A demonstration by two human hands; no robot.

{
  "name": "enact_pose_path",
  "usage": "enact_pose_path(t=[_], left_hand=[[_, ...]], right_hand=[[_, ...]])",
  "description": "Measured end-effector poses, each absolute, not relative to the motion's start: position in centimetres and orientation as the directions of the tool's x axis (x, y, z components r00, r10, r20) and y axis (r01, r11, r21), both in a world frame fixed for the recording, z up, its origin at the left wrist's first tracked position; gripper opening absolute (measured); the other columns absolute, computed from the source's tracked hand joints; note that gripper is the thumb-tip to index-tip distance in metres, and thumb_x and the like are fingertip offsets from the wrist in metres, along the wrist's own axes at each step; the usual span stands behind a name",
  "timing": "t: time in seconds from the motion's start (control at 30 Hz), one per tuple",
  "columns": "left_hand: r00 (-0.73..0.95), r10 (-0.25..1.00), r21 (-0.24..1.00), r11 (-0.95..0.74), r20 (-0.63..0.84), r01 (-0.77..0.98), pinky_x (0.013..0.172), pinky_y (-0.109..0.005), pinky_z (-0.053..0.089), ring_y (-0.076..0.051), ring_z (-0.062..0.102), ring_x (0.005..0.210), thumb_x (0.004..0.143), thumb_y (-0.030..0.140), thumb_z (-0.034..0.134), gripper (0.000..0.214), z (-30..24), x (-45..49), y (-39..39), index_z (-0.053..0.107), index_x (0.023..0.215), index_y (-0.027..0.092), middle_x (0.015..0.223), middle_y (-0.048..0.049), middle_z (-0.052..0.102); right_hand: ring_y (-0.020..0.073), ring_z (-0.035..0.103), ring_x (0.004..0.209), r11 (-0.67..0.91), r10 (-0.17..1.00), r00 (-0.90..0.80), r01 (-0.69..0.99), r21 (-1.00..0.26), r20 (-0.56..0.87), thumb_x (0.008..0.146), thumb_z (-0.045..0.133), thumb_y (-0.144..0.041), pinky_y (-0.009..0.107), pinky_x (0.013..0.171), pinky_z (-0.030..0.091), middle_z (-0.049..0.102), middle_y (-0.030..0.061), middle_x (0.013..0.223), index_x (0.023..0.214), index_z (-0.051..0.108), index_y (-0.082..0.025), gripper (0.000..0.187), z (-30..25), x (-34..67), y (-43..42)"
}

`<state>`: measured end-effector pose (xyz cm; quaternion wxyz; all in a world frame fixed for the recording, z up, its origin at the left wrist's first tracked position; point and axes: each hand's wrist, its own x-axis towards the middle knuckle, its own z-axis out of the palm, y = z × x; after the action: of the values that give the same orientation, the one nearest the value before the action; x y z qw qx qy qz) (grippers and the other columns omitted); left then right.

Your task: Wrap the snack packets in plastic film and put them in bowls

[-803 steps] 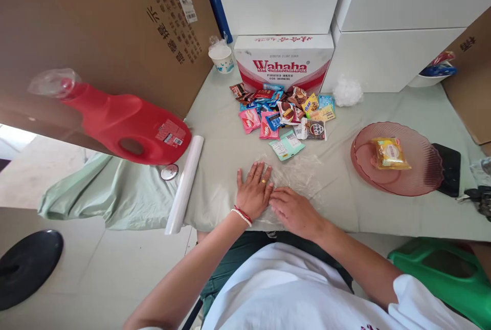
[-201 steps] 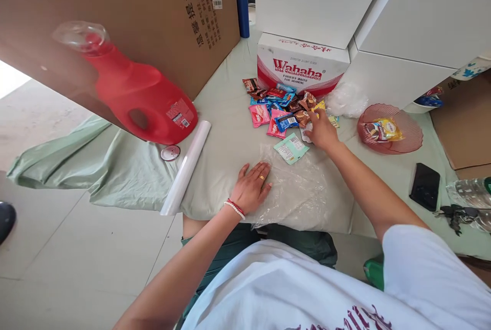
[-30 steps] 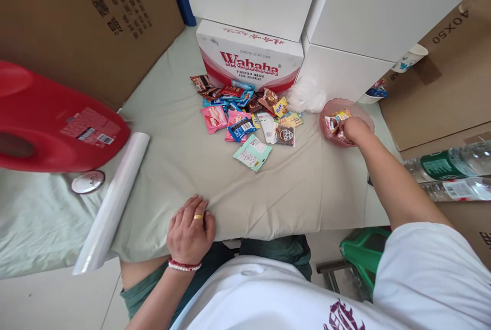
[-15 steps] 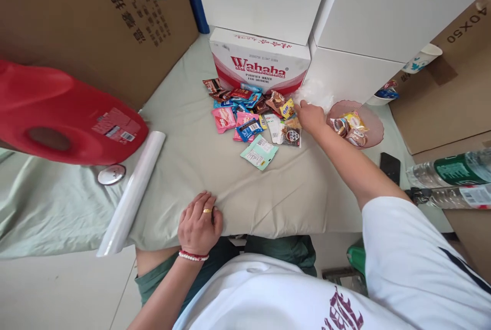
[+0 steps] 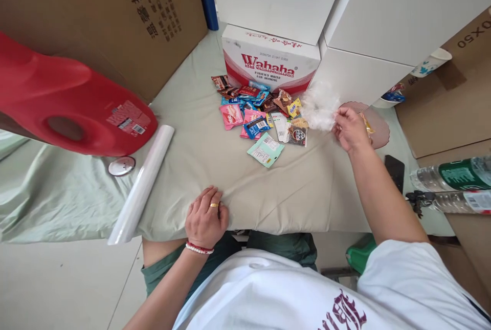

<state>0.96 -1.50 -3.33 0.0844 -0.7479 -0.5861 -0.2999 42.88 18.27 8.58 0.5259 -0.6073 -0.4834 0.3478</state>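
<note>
My left hand [image 5: 206, 217] rests on the cloth at the table's front edge, fingers loosely bent and lying on it, holding nothing I can see. At the right, my right hand [image 5: 350, 128] pinches the edge of a crumpled clear plastic bag [image 5: 319, 107]. Just behind that hand is a pink see-through bowl [image 5: 379, 124] with wrapped snacks, partly covered by my hand. Left of the bag lies a pile of small snack packets, among them a pink packet [image 5: 231, 116], a blue packet [image 5: 256, 127], a yellow packet [image 5: 294, 108] and a pale green packet [image 5: 265, 150] nearest me.
A white-and-red Wahaha carton [image 5: 270, 59] stands behind the pile. To the left are a large red jug [image 5: 95, 100], a white roll [image 5: 143, 181] and a round lid [image 5: 121, 166]. A black phone [image 5: 395, 172] and plastic bottles [image 5: 460, 174] lie at the right.
My right hand has drawn back from the packet pile to the right, and the clear bag now stretches toward its fingers. My left hand stays at the table edge. The view has shifted slightly.
</note>
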Motion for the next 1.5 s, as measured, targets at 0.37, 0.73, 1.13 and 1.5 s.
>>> enact_pose_path(t=[0.37, 0.73, 1.13, 1.5], left_hand=[[0.056, 0.991, 0.983, 0.116, -0.125, 0.144, 0.053, -0.026, 0.052, -0.019, 0.067, 0.084, 0.098, 0.054, 0.055, 0.038, 1.9, 9.0, -1.5, 0.060, 0.113, 0.019, 0.099, -0.0092, 0.068], [0.029, 0.995, 0.995, 0.092, -0.091, -0.048, 0.068, -0.026, 0.048, -0.016, 0.060, 0.081, 0.082, 0.040, 0.080, 0.021, 0.8, 9.4, 0.4, 0.073, 0.083, 0.020, 0.090, -0.0040, 0.066], [0.199, 0.971, 0.962, 0.172, -0.130, -0.212, 0.079, -0.030, 0.050, -0.018, 0.062, 0.091, 0.084, 0.049, 0.082, 0.031, 1.5, 8.5, -0.8, 0.072, 0.087, 0.020, 0.102, -0.0075, 0.069], [0.005, 0.959, 0.901, 0.269, -0.284, -0.342, 0.052, -0.023, 0.041, -0.007, 0.048, 0.054, 0.087, 0.060, 0.075, 0.043, 0.7, 7.8, -0.6, 0.052, 0.092, 0.023, 0.071, 0.0066, 0.054]], right_hand=[[0.0074, 0.035, 0.048, -0.191, 0.905, 0.352, -0.162, -0.968, -0.238, 0.077, 0.080, -0.054, 0.021, 0.042, 0.027, 0.047, -0.0088, 0.063, 0.090, 0.059, -0.024, 0.039, 0.3, 30.8, 0.8], [0.0068, 0.035, 0.052, -0.373, 0.916, 0.051, -0.261, -0.890, -0.398, 0.065, 0.093, -0.050, 0.022, 0.044, 0.026, 0.055, -0.0046, 0.070, 0.079, 0.061, -0.022, 0.045, 2.3, 31.4, 0.0], [0.0092, 0.048, 0.063, -0.319, 0.875, -0.403, -0.058, -0.946, -0.270, 0.080, 0.084, -0.055, 0.024, 0.059, 0.042, 0.061, -0.0008, 0.079, 0.087, 0.073, -0.021, 0.036, 3.0, 29.8, 0.4], [0.0077, 0.033, 0.049, -0.396, 0.917, -0.094, -0.103, -0.912, -0.387, 0.076, 0.084, -0.060, 0.022, 0.045, 0.023, 0.043, -0.0071, 0.062, 0.081, 0.059, -0.023, 0.045, 2.7, 30.9, 0.5]])
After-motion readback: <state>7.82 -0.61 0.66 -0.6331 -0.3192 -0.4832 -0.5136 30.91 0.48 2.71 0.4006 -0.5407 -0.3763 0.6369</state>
